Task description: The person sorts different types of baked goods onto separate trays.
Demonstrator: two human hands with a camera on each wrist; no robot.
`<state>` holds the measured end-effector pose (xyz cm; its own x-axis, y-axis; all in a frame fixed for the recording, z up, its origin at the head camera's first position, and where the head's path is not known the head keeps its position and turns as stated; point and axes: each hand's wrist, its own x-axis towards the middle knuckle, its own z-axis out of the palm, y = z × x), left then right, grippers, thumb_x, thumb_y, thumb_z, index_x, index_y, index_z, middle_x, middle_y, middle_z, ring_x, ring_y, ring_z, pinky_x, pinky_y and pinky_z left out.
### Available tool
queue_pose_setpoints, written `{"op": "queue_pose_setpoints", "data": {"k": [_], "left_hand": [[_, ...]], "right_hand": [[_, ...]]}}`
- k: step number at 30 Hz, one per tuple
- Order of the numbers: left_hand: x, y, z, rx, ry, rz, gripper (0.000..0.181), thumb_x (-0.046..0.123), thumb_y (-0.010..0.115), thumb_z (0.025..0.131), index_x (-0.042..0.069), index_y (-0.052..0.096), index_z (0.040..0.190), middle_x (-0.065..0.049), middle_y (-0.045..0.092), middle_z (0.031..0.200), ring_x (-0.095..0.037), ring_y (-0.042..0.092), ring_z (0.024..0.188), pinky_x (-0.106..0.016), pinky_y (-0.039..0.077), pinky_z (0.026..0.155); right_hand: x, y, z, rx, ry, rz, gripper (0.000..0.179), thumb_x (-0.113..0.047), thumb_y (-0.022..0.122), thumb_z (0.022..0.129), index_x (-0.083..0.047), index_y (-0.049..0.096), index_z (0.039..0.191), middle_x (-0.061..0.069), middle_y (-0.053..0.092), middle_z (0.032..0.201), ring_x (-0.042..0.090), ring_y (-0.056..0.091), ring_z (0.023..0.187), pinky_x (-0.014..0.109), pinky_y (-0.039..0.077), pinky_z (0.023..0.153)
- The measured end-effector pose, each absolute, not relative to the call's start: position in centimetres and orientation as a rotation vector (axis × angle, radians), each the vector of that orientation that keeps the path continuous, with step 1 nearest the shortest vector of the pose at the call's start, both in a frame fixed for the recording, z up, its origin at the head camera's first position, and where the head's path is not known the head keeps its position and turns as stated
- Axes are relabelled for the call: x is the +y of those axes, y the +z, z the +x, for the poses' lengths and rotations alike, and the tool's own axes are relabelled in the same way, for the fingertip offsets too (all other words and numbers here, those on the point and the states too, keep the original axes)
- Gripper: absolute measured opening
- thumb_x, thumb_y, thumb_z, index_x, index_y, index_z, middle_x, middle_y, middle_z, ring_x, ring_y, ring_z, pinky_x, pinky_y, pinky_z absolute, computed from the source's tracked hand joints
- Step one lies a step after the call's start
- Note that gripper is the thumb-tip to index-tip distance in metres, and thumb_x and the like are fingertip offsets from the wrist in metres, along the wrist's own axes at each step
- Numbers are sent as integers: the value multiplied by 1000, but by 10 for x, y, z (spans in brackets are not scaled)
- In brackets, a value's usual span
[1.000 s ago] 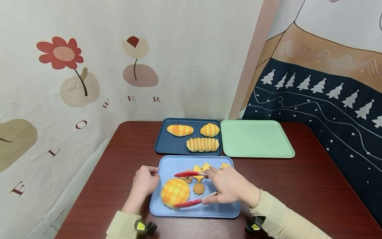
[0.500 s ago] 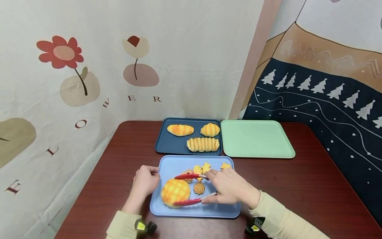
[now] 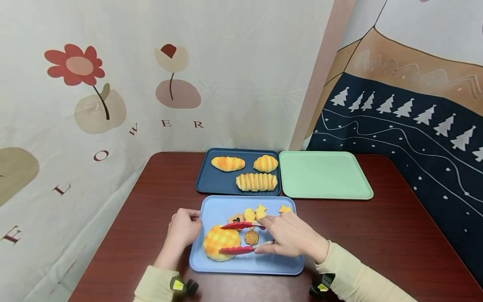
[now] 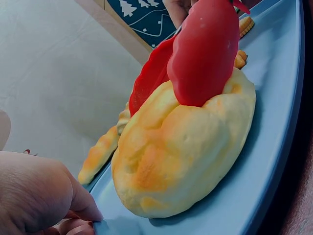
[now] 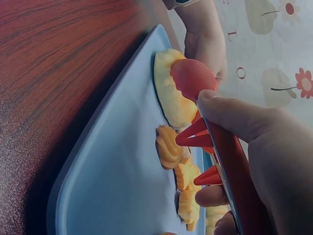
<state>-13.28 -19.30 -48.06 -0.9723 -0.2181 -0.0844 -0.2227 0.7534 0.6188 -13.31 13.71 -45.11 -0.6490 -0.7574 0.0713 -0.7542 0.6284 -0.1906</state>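
Gripping red tongs [image 3: 237, 250], right hand [image 3: 292, 235] has fingers around both arms, red tips touching round bun [image 3: 218, 236] at left of blue tray [image 3: 271, 266]. Tray on tabletop [image 3: 151, 209]; left hand [image 3: 185, 227] fingers pinch its left rim. Swirl cookie [image 3: 251, 238] right of bun.

Red-headed tongs [image 3: 237, 250] are lying spread in the right hand [image 3: 292, 235], their ridged heads pointing toward the round bread [image 3: 216, 243] and touching it, one on the far side, one on the near side. The bread is showing a golden-yellow top with orange patches and is resting on the left part of the light-blue tray [image 3: 271, 266]. The rounded-corner tray is lying flat, the left hand [image 3: 184, 227] pinching its left rim.
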Motion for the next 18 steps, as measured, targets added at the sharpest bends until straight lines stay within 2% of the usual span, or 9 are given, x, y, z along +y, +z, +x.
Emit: {"op": "queue_pose_setpoints", "data": {"k": [4,11,15,18], "left_hand": [[-193,-481,-133,2920,1048,-371,33,8,64,93,2,80,121,-19,75,120,-25,62,78,-37,48,63],[-193,-482,-134,2902,1066,-388,33,8,63,94,2,79,123,-20,75,121,-24,60,73,-35,47,60],[-194,-482,-134,2916,1064,-382,33,8,64,92,2,80,121,-18,76,117,-24,61,74,-36,48,61],[-194,-482,-134,2923,1067,-370,33,7,64,92,2,80,120,-17,77,116,-24,63,75,-37,49,62]], "right_hand": [[138,-450,-135,2813,-330,-1298,73,-78,60,92,-13,72,124,-4,74,106,0,50,61,23,37,49],[142,-441,-138,2837,-378,-1274,70,-78,61,91,-14,72,117,-8,69,93,2,44,54,25,37,49],[145,-434,-140,2877,-372,-1280,71,-79,61,91,-14,72,120,-9,68,87,2,44,52,26,37,49],[146,-429,-143,2902,-387,-1286,70,-75,66,90,-13,72,122,-8,69,85,2,45,54,26,38,50]]}}
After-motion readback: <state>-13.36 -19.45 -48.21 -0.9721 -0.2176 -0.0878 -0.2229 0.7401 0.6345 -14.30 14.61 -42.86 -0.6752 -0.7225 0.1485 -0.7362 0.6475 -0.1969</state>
